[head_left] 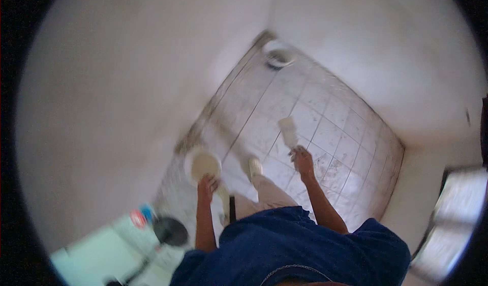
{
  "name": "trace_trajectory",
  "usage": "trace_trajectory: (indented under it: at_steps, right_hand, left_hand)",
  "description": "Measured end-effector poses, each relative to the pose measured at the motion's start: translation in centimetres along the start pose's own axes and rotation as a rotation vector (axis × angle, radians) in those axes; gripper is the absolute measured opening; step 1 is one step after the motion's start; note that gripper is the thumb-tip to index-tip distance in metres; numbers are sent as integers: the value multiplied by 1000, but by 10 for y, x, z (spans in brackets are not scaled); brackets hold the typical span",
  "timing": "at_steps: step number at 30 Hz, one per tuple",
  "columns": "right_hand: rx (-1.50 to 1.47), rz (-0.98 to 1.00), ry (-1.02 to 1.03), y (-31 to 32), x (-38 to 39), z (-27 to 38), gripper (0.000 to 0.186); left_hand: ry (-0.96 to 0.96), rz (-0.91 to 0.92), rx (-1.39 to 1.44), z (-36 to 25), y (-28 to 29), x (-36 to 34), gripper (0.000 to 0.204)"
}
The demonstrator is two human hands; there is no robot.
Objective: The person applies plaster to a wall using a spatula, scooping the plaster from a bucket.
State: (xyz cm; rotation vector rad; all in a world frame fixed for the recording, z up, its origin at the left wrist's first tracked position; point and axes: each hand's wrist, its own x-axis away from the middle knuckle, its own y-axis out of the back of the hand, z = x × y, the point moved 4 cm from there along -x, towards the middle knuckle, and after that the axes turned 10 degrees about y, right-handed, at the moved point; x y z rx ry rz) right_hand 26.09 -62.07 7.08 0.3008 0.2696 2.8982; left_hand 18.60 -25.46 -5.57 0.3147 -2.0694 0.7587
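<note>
My left hand (pixel 207 187) is closed on the near rim of a round white bucket (pixel 188 170). Inside it is a cream-coloured substance (pixel 204 165); blur hides whether it is thick or thin. Out ahead over the floor, my right hand (pixel 303 162) grips the narrow end of a broad, flat pale tool (pixel 287 128) shaped like a wide paintbrush. Its wide end points away from me, and motion smears its details. Both forearms reach forward from my dark blue shirt.
Smudged light tiles (pixel 325 133) cover the floor. A second white bucket (pixel 279 56) stands near the far corner between pale walls (pixel 127 82). At lower left are a pale green surface (pixel 101 258) and a dark round object (pixel 171 231). A bright window (pixel 460 199) is at right.
</note>
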Motion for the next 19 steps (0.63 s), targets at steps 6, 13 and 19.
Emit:
trace_trajectory:
  at_steps: [6,13,19]
  right_hand:
    - [56,351,-173,-76,-31,-61,16]
    - [228,627,-231,-199,-20,-214,29]
    - [209,648,-491,-258,-5,-296,43]
  left_hand:
    - [73,-303,43,56,75,-36,38]
    - [278,-493,201,182,210,-112,58]
    - [202,-448,275,222,295,-230,69]
